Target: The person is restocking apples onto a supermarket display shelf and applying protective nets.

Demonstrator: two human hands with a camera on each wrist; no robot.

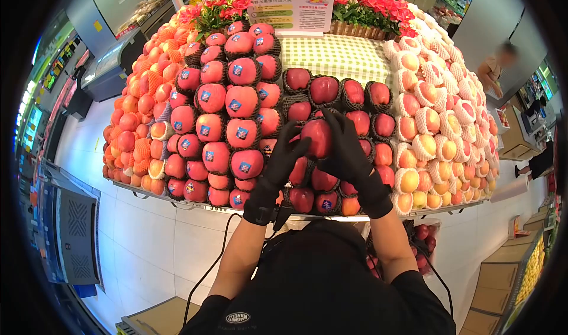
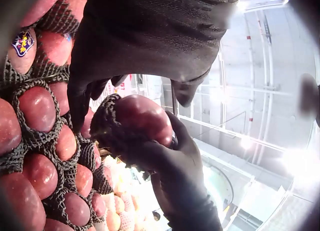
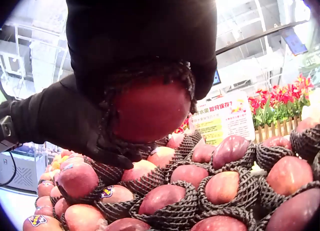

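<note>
Both hands wear black gloves and are raised over the apple display. In my right hand I grip a dark red apple wrapped in a black foam net. The right wrist view shows that hand over the top of the apple, its net partly hidden by the glove. My left hand is at the apple's left side, fingers loosely spread. Seen from the left wrist, a gap separates its fingers and thumb from the apple. Below lie more dark red apples in black nets.
Stickered red apples are stacked to the left, white-netted fruit to the right. Behind are a green checked cloth, a printed sign and red flowers. A bag of apples sits low at right.
</note>
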